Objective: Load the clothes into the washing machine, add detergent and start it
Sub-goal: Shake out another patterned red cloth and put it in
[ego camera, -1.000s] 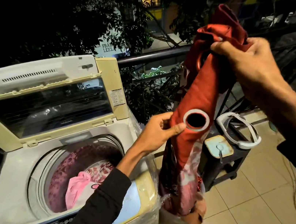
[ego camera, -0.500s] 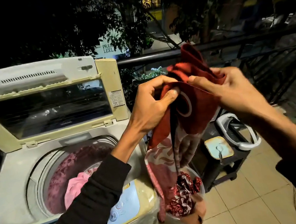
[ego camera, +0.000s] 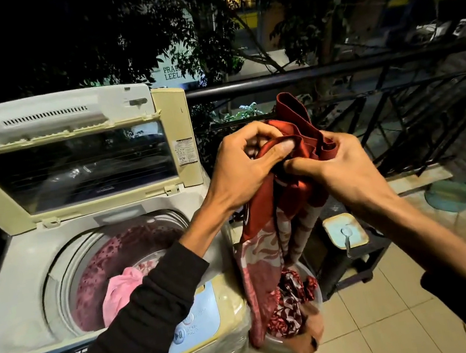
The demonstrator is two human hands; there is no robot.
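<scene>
— What have we got in our hands?

— A red curtain (ego camera: 270, 249). Our left hand (ego camera: 242, 168) has its fingers curled over the bunched top edge, thumb pressed along the fold. Our right hand (ego camera: 336, 167) pinches the same gathered edge just beside it, so the two hands are nearly touching.

— And the rest of the cloth?

— It hangs straight down from the hands — plain red at the top, a pale swirling pattern lower down. The bottom end sits in a basin (ego camera: 318, 311) on the tiled floor (ego camera: 383, 320), together with more red patterned fabric.

— Where is that against the washing machine (ego camera: 27, 267)?

— To its right, beside the cabinet; the curtain is not over the tub. The lid (ego camera: 71, 158) stands raised, and the drum (ego camera: 134, 251) is open to view with a pink garment (ego camera: 122, 292) lying inside.

— Can we see the controls?

— Partly. Our left sleeve (ego camera: 145, 325) crosses the front panel, and a start/pause button (ego camera: 179, 334) shows just right of it.

— Anything else near us?

— A dark stool (ego camera: 359, 260) behind the hanging cloth with a small square cream-rimmed thing (ego camera: 345, 230) on it — what it is we cannot tell. A metal railing (ego camera: 330, 69) runs behind, with trees past it in the dark.
</scene>
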